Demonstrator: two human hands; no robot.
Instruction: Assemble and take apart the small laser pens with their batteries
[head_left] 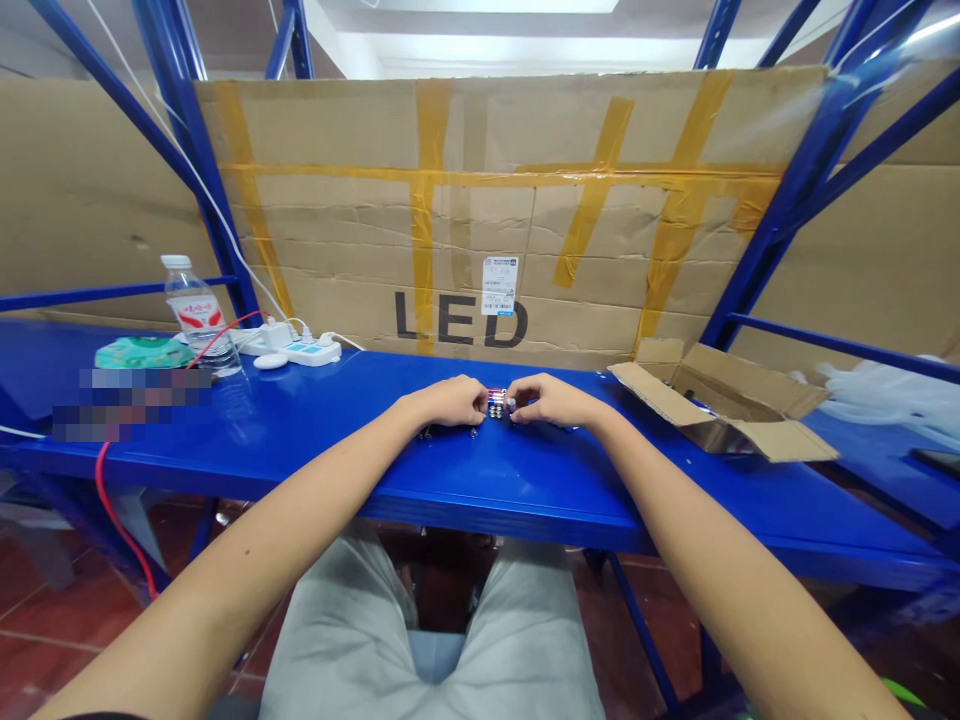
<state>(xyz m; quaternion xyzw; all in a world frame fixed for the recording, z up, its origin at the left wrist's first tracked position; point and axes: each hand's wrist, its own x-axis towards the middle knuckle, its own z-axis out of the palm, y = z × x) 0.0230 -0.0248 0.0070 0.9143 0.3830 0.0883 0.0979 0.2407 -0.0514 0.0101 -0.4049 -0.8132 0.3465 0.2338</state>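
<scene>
bright overhead light; warped edges

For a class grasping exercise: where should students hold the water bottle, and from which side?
Hold the plastic water bottle round its labelled middle, from the front: it stands upright and round, and that height clears the green packet and red cable by its base.
</scene>
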